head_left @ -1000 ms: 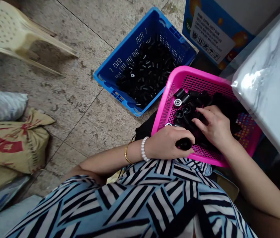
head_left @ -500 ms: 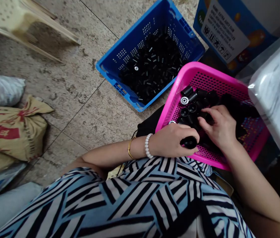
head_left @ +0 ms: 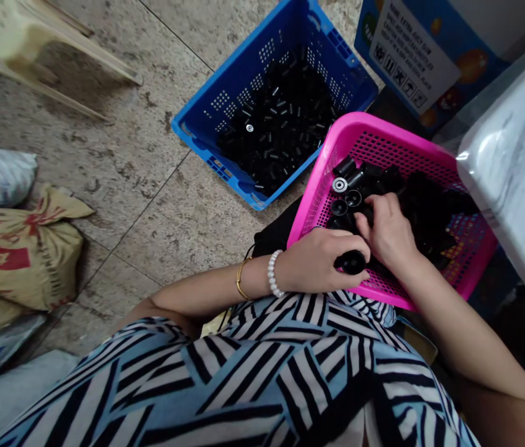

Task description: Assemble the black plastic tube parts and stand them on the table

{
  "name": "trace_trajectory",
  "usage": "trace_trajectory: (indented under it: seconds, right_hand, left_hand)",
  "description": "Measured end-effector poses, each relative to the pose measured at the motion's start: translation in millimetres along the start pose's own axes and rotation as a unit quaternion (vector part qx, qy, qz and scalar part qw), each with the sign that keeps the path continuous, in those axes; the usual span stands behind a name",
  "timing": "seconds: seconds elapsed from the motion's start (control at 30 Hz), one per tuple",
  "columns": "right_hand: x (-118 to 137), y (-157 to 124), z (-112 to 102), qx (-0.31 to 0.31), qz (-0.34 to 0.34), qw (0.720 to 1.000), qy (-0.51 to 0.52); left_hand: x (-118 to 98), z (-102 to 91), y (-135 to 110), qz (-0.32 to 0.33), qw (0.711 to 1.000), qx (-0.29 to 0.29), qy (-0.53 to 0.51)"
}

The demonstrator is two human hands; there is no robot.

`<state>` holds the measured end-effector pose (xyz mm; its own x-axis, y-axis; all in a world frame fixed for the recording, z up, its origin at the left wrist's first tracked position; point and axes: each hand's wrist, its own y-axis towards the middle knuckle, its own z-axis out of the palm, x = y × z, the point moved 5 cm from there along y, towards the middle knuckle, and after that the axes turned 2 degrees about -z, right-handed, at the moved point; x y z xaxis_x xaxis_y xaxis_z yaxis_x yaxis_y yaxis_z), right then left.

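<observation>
My left hand (head_left: 316, 259), with a pearl bracelet and a gold bangle at the wrist, is closed around a black cylindrical cap (head_left: 352, 262). The cap's round end faces up, at the near rim of a pink basket (head_left: 311, 186). Inside that basket lie many similar black caps (head_left: 353, 198), one showing a silver ringed end. My right hand (head_left: 389, 231) is down among them, fingers curled, thumb and index close to my left hand. Dark pieces behind its fingertips hide what it grips.
A blue crate (head_left: 239, 74) holding many small black pieces stands on the floor beyond the basket. A printed carton (head_left: 418, 56) and a plastic-covered white surface (head_left: 518, 149) flank the right side. At left are a cream stool (head_left: 6, 31) and tied sacks (head_left: 25, 242).
My right hand has shifted left across the caps, nearer to my left hand. The left hand keeps its hold on the black cap. The whole view has moved slightly.
</observation>
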<state>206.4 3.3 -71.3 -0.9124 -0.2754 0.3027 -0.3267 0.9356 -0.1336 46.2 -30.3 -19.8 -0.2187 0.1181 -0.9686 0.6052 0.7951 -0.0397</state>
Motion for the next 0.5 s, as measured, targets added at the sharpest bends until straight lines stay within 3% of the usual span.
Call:
trace_trajectory:
  seconds: [0.1,0.17,0.33,0.4,0.5]
  right_hand:
    - [-1,2,5,0.029,-0.006,0.999,0.023]
    - [-4,3,0,0.013,-0.013,0.999,0.05]
    - [-3,-17,-42,-0.085,0.049,0.979,0.178]
    - [5,-32,-53,-0.087,0.093,0.95,0.286]
    - [18,-49,-49,-0.053,0.144,0.863,0.481]
  left_hand:
    - [0,-5.4,0,-0.017,0.998,-0.056,0.0]
    - [-1,-10.4,0,-0.013,0.994,-0.104,-0.014]
    - [-1,-17.4,1,0.005,0.982,-0.184,-0.034]
    - [-2,-15.1,1,0.008,0.985,-0.173,-0.022]
    - [-3,-11.0,1,0.004,0.989,-0.15,-0.003]
